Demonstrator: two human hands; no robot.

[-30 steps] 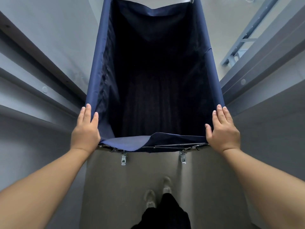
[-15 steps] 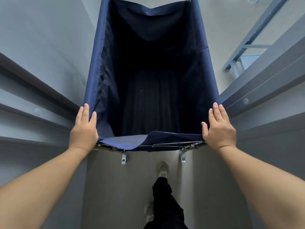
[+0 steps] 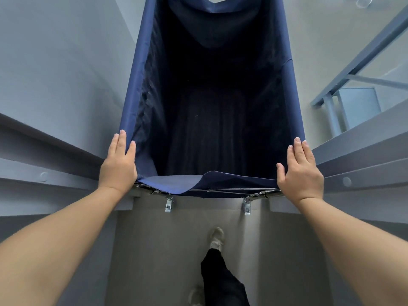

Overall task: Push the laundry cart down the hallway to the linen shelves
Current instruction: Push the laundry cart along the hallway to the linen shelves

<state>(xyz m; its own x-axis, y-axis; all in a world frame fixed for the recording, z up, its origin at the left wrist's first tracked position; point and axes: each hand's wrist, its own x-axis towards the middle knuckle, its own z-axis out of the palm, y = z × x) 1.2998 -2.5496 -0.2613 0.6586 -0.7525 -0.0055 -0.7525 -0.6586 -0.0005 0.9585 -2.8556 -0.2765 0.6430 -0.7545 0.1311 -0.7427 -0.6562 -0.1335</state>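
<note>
I had the tall laundry cart with the dark blue cloth bag (image 3: 141,69) right in front of me, in the middle of a narrow grey hallway. I looked down into it. The inside of the bag was very dark, and I could not tell if anything lay at the bottom.

My left hand (image 3: 118,166) sat on the near left corner of the cart. It lay over the blue cloth at the rim, with the fingers (image 3: 120,140) stretched forward along the left side. My right hand (image 3: 300,173) sat on the near right corner in the same way, fingers straight and thumb out to the side, touching the cloth. Both hands pressed flat on the corners. I could not tell if they curled around the shiny metal bar (image 3: 265,192) under the cloth.

The near edge of the cloth was folded over that bar. Two small silver clips (image 3: 169,204) hung down below it, one near each side.

The grey walls (image 3: 55,74) were close to the cart on both sides. Each wall had a long grey rail (image 3: 33,175) running along it. Far off on the right stood a grey metal frame (image 3: 362,60).

Below me was the grey floor (image 3: 159,250). One foot in a pale shoe (image 3: 216,237) was stepped forward, with a black trouser leg (image 3: 223,281) behind it.
</note>
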